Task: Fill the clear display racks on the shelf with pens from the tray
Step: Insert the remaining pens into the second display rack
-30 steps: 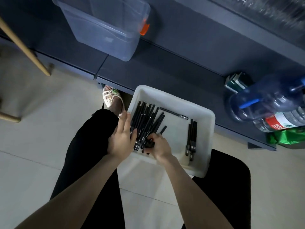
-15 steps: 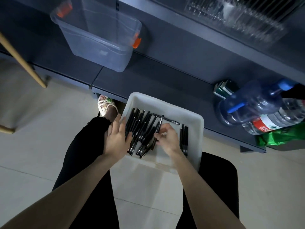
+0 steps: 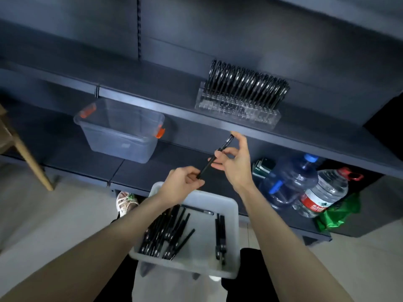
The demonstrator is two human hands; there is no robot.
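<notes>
A black pen [image 3: 206, 167] slants just below the clear rack [image 3: 237, 109], upper end aimed at it. The right hand [image 3: 236, 165], nearer the rack, pinches its middle; the left hand [image 3: 180, 185] grips the lower end.

The left hand [image 3: 181, 186], just above the white plastic tray [image 3: 205, 240], hides the lower end of the slim black pen [image 3: 206, 168] in its curled fingers, and its forearm covers the tray's far-left corner. Well above the tray, the clear acrylic rack [image 3: 237, 110] is too blurred to count its slots.
</notes>
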